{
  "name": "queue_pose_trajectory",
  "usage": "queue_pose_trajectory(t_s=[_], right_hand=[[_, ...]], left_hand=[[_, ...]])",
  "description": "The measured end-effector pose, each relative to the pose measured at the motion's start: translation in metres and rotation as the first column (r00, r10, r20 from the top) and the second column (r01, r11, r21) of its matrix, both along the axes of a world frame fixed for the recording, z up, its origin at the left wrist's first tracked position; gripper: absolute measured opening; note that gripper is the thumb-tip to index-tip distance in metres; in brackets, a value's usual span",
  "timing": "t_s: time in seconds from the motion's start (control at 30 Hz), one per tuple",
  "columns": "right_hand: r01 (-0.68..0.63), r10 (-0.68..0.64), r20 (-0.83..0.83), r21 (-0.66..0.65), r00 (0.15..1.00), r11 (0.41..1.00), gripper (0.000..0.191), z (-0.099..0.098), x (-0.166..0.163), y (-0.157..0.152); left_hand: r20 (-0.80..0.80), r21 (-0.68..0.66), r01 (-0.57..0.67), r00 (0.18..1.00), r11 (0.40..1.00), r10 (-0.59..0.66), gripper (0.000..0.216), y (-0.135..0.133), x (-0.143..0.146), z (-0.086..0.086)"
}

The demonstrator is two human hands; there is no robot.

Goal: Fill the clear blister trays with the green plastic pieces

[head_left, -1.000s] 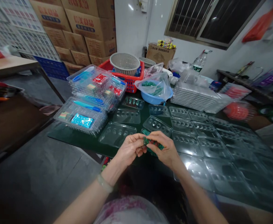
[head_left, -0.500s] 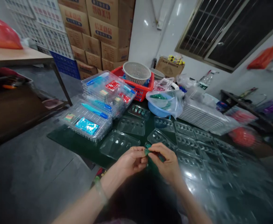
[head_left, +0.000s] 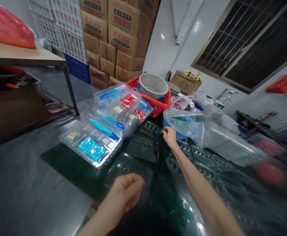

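Note:
My right hand (head_left: 169, 137) reaches out to the right end of a small clear plastic tray (head_left: 150, 128) with moulded hollows. Its fingertips are pinched together at the tray's edge; whatever is between them is too small to make out. Closer to me, my left hand (head_left: 128, 191) hovers over a larger clear tray (head_left: 124, 167), fingers curled and slightly blurred, with nothing showing in them. Between these two lies another clear tray (head_left: 143, 148). Beside my right hand stands a light blue basin (head_left: 166, 124), partly covered by a clear plastic bag (head_left: 195, 126) with green pieces inside.
Stacked clear packs (head_left: 91, 144) with blue pens and patterned cards stand on the left of the dark green table (head_left: 67, 164). Behind are a red basket (head_left: 159, 106) and a grey colander (head_left: 153, 86). More clear trays (head_left: 207, 157) cover the right side. Cardboard boxes (head_left: 124, 39) line the wall.
My hands were together over a small green piece; now they are apart. The right hand has moved forward to the far tray, and the left has come back lower. The view has shifted slightly.

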State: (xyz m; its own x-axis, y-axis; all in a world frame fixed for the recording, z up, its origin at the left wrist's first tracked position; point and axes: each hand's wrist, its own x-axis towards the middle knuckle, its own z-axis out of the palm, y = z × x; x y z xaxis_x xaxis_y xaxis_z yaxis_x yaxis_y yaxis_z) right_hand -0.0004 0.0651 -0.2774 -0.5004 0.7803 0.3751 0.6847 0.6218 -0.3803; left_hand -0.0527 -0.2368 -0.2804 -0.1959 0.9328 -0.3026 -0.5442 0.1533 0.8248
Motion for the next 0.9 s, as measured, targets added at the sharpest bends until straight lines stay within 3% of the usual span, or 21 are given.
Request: queue_pose_trajectory(t_s=[0.2, 0.4, 0.63, 0.9], right_hand=[[0.053, -0.063, 0.202, 0.057, 0.977, 0.997, 0.024, -0.016, -0.003, 0.008], [0.081, -0.096, 0.306, 0.061, 0.947, 0.995, 0.026, -0.022, -0.003, 0.011], [0.085, -0.079, 0.365, -0.001, 0.928, 0.996, 0.024, -0.025, -0.009, 0.023], [0.009, -0.009, 0.310, 0.003, 0.951, 1.000, 0.029, -0.025, -0.005, 0.022]], left_hand=[[-0.191, -0.066, -0.023, 0.982, 0.998, 0.010, 0.027, -0.008, -0.003, 0.000], [-0.212, -0.069, 0.033, 0.976, 0.997, -0.047, 0.025, -0.007, -0.003, 0.002], [-0.224, -0.081, 0.024, 0.974, 0.996, -0.042, 0.029, -0.007, 0.005, 0.006], [-0.250, -0.035, 0.089, 0.964, 0.995, -0.095, 0.027, -0.006, 0.010, 0.009]])
